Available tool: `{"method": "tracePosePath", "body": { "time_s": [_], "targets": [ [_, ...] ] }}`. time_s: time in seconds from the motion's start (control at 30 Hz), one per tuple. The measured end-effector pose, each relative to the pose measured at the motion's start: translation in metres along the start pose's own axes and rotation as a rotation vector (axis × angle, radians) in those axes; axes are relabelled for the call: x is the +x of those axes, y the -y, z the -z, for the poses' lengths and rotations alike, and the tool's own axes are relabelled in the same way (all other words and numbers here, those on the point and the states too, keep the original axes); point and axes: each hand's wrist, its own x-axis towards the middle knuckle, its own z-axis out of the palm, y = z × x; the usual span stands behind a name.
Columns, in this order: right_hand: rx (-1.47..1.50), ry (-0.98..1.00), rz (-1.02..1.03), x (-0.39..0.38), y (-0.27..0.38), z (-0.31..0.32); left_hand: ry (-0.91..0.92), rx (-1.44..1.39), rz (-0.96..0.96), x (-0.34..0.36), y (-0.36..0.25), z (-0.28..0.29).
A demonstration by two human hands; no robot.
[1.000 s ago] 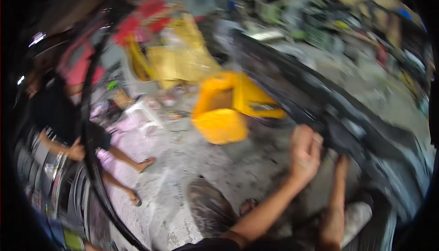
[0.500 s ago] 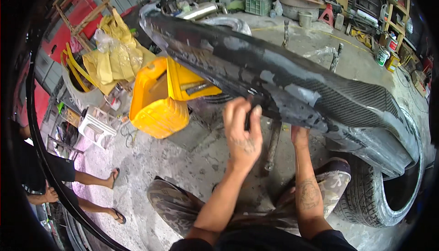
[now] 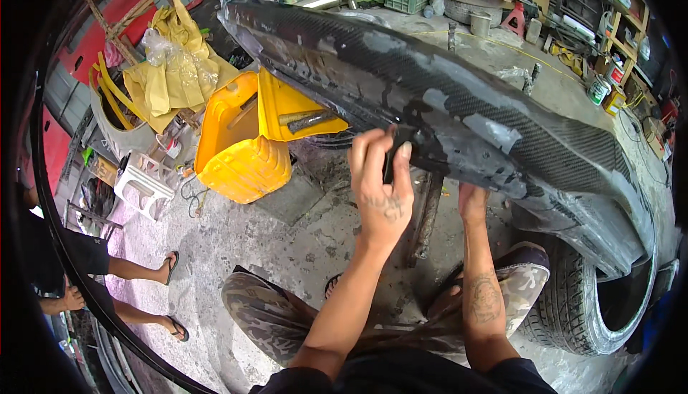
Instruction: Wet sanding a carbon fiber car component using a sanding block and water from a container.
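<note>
A long car body panel (image 3: 459,121), like a bumper, slants across in front of me, with bare carbon-fibre weave and patchy grey primer on it. My left hand (image 3: 383,193) is closed at its near lower edge, pinching a thin black piece (image 3: 388,166) between fingers and thumb. What kind of piece this is does not show clearly. Farther right, my right hand (image 3: 473,204) holds the panel's lower edge from beneath, its fingertips hidden behind it. The panel's right end lies over a car tyre (image 3: 566,315) standing by my right knee.
An open yellow plastic bin (image 3: 247,172) stands left of the panel, beside a white stool (image 3: 143,182). Rough posts (image 3: 428,222) show under the panel. Another person (image 3: 79,258) is at far left, past a curved black strip (image 3: 49,179). Paint tins (image 3: 598,89) stand at right.
My view has shifted slightly, and the surroundings sit a little higher in it. The left hand, blurred before, is now sharp at nearly the same spot. The right hand stays beneath the panel.
</note>
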Motion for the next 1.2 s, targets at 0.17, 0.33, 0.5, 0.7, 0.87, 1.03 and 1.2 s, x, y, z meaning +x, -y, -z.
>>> {"method": "tracePosePath", "body": {
  "time_s": [0.17,0.33,0.5,0.7,0.87,1.03,1.2],
  "targets": [
    [-0.023,0.010,-0.076,-0.004,0.005,-0.005,0.028,0.029,-0.010,-0.015,-0.006,0.005],
    [-0.032,-0.005,-0.093,-0.004,0.005,-0.008,-0.016,0.002,0.013,-0.015,-0.006,-0.001],
    [-0.021,-0.009,-0.018,-0.003,0.003,-0.008,0.026,0.010,-0.011,-0.004,0.003,0.001],
    [-0.085,0.052,0.038,-0.006,0.015,-0.016,-0.012,0.013,-0.074,-0.004,0.008,0.001],
    [-0.060,-0.020,-0.054,-0.006,0.009,-0.008,0.029,-0.008,-0.088,-0.017,0.010,-0.001],
    [-0.078,-0.094,-0.054,-0.005,0.001,0.000,-0.024,-0.063,-0.020,-0.017,0.005,-0.004],
    [-0.053,0.001,-0.005,-0.008,0.005,-0.005,-0.010,-0.012,-0.031,-0.003,0.009,0.000]
  ]
}}
